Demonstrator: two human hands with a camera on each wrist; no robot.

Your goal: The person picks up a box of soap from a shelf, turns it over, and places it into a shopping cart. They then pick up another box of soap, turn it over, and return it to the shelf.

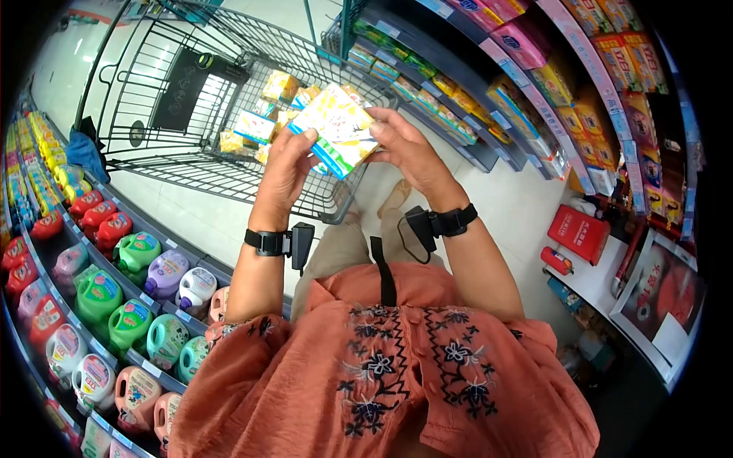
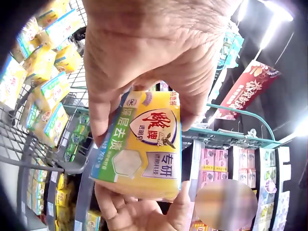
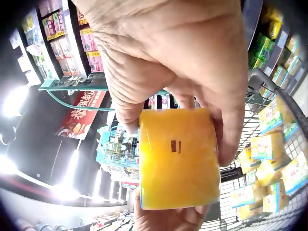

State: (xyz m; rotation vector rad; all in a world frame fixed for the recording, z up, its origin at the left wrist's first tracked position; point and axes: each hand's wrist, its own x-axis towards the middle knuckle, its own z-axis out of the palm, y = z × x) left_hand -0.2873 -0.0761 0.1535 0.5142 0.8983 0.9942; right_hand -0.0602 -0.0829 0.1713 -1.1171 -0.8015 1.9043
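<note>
A yellow pack of laundry soap (image 1: 334, 126) with a green and blue band is held up between both hands over the near end of the shopping cart. My left hand (image 1: 284, 174) grips its left end, thumb on the printed face. At the opposite end, my right hand (image 1: 412, 156) pinches the pack between thumb and fingers. The left wrist view shows the printed front of the soap pack (image 2: 144, 144), with a shield-shaped logo. In the right wrist view its plain yellow end (image 3: 179, 159) faces the camera.
Several similar yellow packs (image 1: 256, 127) lie in the wire shopping cart (image 1: 206, 172) ahead. Detergent bottles (image 1: 99, 296) line the shelf at left. Boxed goods fill the shelves (image 1: 489, 149) at right, near a red box (image 1: 578, 233) on a white surface.
</note>
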